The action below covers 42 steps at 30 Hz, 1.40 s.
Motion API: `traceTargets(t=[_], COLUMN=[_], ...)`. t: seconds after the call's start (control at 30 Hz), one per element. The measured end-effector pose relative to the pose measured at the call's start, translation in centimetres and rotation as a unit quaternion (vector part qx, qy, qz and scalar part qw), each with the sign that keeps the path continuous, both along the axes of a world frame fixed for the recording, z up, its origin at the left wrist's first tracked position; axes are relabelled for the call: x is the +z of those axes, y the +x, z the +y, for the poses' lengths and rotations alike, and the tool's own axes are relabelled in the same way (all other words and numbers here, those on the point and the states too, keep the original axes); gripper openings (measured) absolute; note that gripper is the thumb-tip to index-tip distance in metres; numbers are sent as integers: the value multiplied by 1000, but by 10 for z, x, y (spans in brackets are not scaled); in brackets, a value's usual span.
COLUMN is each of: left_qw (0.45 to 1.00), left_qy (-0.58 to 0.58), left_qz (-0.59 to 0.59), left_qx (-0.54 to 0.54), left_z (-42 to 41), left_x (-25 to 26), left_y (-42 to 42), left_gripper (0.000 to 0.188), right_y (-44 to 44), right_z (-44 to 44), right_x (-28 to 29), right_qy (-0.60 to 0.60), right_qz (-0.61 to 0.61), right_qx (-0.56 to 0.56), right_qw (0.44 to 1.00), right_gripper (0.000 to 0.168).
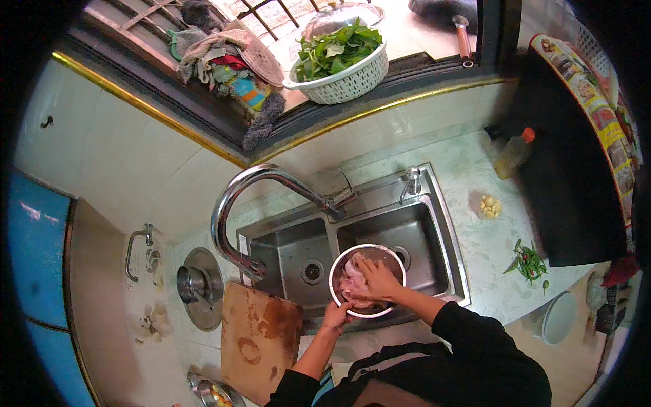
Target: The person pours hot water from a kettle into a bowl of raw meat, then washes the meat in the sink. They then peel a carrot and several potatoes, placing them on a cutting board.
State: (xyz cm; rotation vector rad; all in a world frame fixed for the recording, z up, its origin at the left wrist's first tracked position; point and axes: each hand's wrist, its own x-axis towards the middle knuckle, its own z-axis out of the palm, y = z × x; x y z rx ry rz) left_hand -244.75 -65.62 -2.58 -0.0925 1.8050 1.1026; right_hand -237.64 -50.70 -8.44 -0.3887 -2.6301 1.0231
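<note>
A white-rimmed metal bowl is over the near side of the right basin of a stainless steel double sink. Pale pink raw meat lies in it, possibly with some liquid. My left hand grips the bowl's near left rim. Inside the bowl, my right hand presses on the meat with fingers spread; whether the fingers grasp any of it is hard to make out. A tall chrome faucet arches over the left basin, and no water stream shows from its spout.
A wet wooden cutting board lies left of the sink, near a metal pot on a round lid. To the right are peeled garlic cloves, green chillies and a red-capped bottle. A white basket of leafy greens stands on the sill.
</note>
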Motion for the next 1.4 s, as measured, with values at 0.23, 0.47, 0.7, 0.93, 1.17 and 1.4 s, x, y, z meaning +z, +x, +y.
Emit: traceTargets(t=[0.23, 0.47, 0.7, 0.93, 1.17, 1.4], left_qw=[999, 998, 993, 992, 998, 994], left_qy=[23, 23, 35, -6, -20, 79], left_qz=[-45, -60, -87, -60, -38, -35], left_qx=[0, 21, 75, 113, 50, 62], left_z=[-15, -15, 5, 17, 13, 17], left_x=[-27, -33, -26, -25, -31, -37], left_y=[-5, -6, 0, 5, 0, 5], left_gripper=[16, 12, 16, 14, 16, 19], right_y=[3, -11, -7, 0, 7, 2], right_z=[10, 53, 35, 18, 10, 31], right_x=[34, 4, -8, -12, 4, 49], right_qy=[105, 66, -128, -177, -35, 133], right_qz=[-3, 26, -112, -145, -115, -27], right_qx=[-33, 202, 78, 51, -10, -62], right_qw=[994, 977, 982, 972, 993, 989], right_gripper=[67, 64, 74, 79, 77, 69])
